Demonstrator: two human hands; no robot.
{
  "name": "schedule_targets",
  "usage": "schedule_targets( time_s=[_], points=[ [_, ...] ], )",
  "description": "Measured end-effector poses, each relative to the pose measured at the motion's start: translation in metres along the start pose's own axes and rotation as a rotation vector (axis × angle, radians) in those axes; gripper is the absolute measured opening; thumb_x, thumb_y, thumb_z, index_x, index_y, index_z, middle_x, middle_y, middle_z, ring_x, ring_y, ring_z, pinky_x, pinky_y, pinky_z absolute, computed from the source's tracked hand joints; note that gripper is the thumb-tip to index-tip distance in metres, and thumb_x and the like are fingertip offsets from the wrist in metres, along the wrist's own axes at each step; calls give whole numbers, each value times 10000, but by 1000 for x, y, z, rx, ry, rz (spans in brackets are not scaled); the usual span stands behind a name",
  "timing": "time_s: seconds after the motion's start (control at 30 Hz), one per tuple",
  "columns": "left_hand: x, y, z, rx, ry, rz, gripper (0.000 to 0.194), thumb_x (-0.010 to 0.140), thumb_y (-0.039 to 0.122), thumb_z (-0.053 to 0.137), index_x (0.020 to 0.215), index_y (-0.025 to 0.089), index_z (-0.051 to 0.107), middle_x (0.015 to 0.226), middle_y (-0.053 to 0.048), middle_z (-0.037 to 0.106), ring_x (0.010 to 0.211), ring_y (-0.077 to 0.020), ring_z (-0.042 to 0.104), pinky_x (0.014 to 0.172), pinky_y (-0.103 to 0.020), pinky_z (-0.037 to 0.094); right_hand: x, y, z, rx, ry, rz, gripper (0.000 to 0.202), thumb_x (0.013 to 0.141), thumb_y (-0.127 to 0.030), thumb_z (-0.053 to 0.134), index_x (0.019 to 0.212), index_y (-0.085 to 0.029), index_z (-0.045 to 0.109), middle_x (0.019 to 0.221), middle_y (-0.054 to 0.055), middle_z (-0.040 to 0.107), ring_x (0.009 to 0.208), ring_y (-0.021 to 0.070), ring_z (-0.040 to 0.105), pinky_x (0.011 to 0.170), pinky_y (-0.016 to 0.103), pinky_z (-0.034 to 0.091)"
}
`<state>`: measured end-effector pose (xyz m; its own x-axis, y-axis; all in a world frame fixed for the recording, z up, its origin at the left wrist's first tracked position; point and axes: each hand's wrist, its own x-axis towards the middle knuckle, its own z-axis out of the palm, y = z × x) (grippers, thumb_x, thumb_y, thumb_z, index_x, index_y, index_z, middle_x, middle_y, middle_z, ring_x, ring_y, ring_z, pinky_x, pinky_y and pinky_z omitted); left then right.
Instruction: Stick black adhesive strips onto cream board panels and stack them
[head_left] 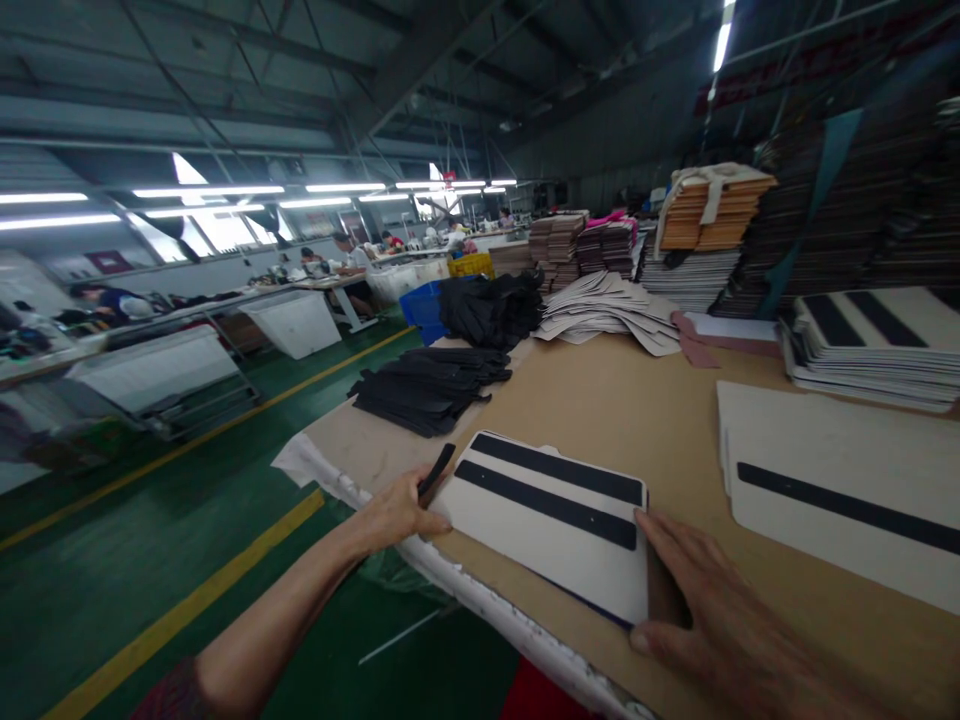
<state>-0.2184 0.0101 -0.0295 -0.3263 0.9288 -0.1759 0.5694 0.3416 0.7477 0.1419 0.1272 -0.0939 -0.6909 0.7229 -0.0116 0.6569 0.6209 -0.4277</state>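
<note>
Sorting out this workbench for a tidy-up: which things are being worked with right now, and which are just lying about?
In hand:
left hand gripping a black strip
right hand on the striped white panel

Lying about:
black pieces pile
second white panel
striped panel stack
blue bin

We are seeing two bare forearms, no gloves, rings or watch showing on our left hand (pixel 394 512) or right hand (pixel 720 625). We are wearing a dark reddish patterned sleeve (pixel 169 695), ending above the left elbow.

Strip pile (pixel 431 390) lies behind panel (pixel 551 520) on table (pixel 622 400).
</note>
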Motion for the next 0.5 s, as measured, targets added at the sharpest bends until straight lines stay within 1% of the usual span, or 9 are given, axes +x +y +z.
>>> schedule_targets(
  time_s=[0.1, 0.2, 0.27, 0.37, 0.43, 0.5],
  points=[
    [4, -4, -1, 20, -38, -41, 738, 619, 257, 745, 1313, 122, 535, 1128, -54, 706, 1067, -281, 632, 932, -352, 482, 8, -2, 3, 7, -47, 55, 889, 713, -334, 610, 1510, -87, 304, 1568, 156, 292, 1439, 336, 260, 1187, 533, 253],
    [7, -5, -2, 31, -37, -76, 790, 609, 278, 759, 1337, 99, 512, 1153, -76, 700, 1079, -294, 624, 928, -356, 482, 11, -4, 2, 19, -117, 88, 925, 712, -377, 621, 1523, -90, 280, 1595, 137, 228, 1461, 342, 187, 1205, 529, 200],
    [9, -5, -2, 47, -40, -71, 796, 627, 293, 748, 1359, 109, 496, 1165, -70, 699, 1091, -296, 620, 934, -357, 483, 10, -8, -1, 40, -155, 102, 921, 730, -392, 615, 1528, -91, 267, 1606, 131, 195, 1468, 346, 153, 1210, 533, 178],
    [11, -8, -3, 79, -67, -49, 800, 657, 352, 725, 1384, 129, 477, 1183, -56, 699, 1096, -297, 630, 941, -352, 494, 7, -17, -7, 81, -170, 125, 938, 725, -391, 643, 1527, -85, 263, 1612, 146, 162, 1473, 357, 119, 1215, 531, 155],
    [14, -13, -5, 141, -48, -45, 811, 666, 417, 709, 1388, 136, 472, 1237, -68, 678, 1131, -313, 623, 966, -366, 495, 2, -22, -13, 128, -176, 107, 965, 705, -373, 679, 1526, -86, 262, 1616, 155, 140, 1475, 353, 102, 1216, 515, 155],
    [18, -19, -7, 304, 92, -82, 840, 622, 491, 713, 1351, 126, 509, 1265, -114, 658, 1129, -362, 619, 967, -433, 498, -4, -21, -23, 190, -179, 65, 975, 696, -366, 708, 1526, -102, 269, 1616, 149, 144, 1474, 341, 108, 1211, 498, 185]
  ],
)
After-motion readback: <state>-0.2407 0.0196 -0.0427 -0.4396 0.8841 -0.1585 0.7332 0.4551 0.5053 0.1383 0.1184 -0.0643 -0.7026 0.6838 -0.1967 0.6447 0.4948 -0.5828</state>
